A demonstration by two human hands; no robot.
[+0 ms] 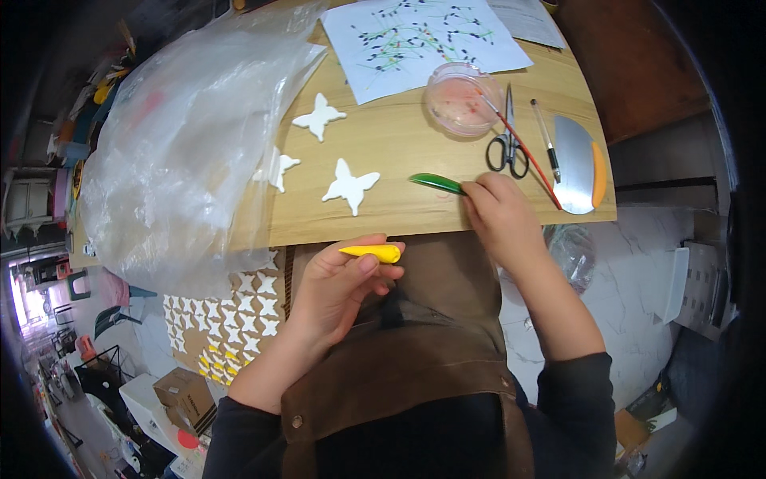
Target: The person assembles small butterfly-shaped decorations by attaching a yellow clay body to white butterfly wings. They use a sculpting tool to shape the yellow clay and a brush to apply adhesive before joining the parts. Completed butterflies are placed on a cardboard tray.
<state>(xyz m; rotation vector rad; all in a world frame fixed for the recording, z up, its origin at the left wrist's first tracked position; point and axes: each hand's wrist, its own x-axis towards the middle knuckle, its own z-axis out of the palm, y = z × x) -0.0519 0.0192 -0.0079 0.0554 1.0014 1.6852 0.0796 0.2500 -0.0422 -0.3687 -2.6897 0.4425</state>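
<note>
Between the thumb and fingers of my left hand (341, 281) lies a yellow cone (372, 252), apparently modelling clay, its tip pointing left and a small hollow in its blunt right end. My right hand (502, 215) pinches one end of a green plastic modelling knife (437, 182) at the table's front edge, blade to the left. Left of the knife, a white butterfly-shaped piece (350, 187) rests flat on the wooden table (407, 143). Another white piece (320, 117) lies farther back, and a third (282, 169) is partly covered by clear plastic sheeting (179, 138).
At the right are scissors (508, 141), a red-handled brush (526, 155) leaning on a clear round dish (458, 102), a pen (546, 141) and a scraper (575, 167). Behind them lies a dotted paper sheet (413, 42). Lower left, a board (194, 344) carries several white and yellow pieces.
</note>
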